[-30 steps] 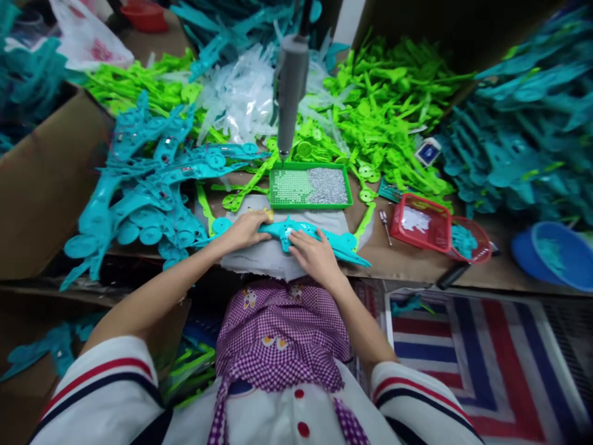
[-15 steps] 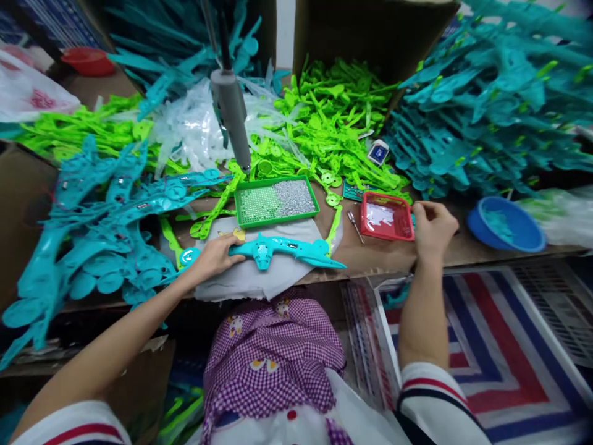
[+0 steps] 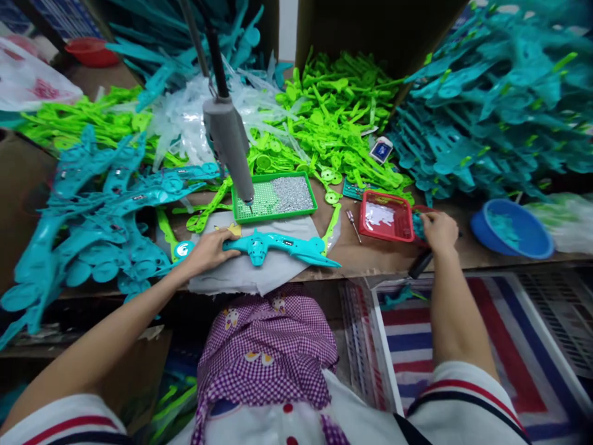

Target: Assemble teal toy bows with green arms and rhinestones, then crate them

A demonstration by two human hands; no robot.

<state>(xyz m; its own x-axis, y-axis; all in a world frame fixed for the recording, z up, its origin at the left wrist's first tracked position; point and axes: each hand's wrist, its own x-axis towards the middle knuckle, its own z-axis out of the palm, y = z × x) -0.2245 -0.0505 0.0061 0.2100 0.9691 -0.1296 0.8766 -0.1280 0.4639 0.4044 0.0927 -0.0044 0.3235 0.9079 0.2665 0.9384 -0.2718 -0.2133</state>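
Observation:
My left hand point(image 3: 214, 250) is closed on the left end of a glossy teal plastic part point(image 3: 278, 244), which lies on a grey cloth point(image 3: 245, 275) at the table edge. Lime-green arms point(image 3: 330, 230) stick out at both of its ends. On the right, my right hand point(image 3: 439, 232) is over a small red container of teal bits point(image 3: 419, 225), its fingers bent together; what they hold is hidden. Close below it is a black handle point(image 3: 420, 264). Just left stands a red tray point(image 3: 387, 233) with white pieces.
A grey power screwdriver point(image 3: 228, 145) hangs over a green tray point(image 3: 275, 216) of small metal screws. A small screwdriver point(image 3: 354, 226) lies by the red tray. Teal parts point(image 3: 97, 247) pile at left, lime-green parts point(image 3: 343, 123) behind. A blue bowl point(image 3: 512, 238) stands at right.
My right hand has shifted a little beyond the red tray, down into the container beside it, and the black handle now shows. The hanging screwdriver has swung lower. My left hand keeps its hold.

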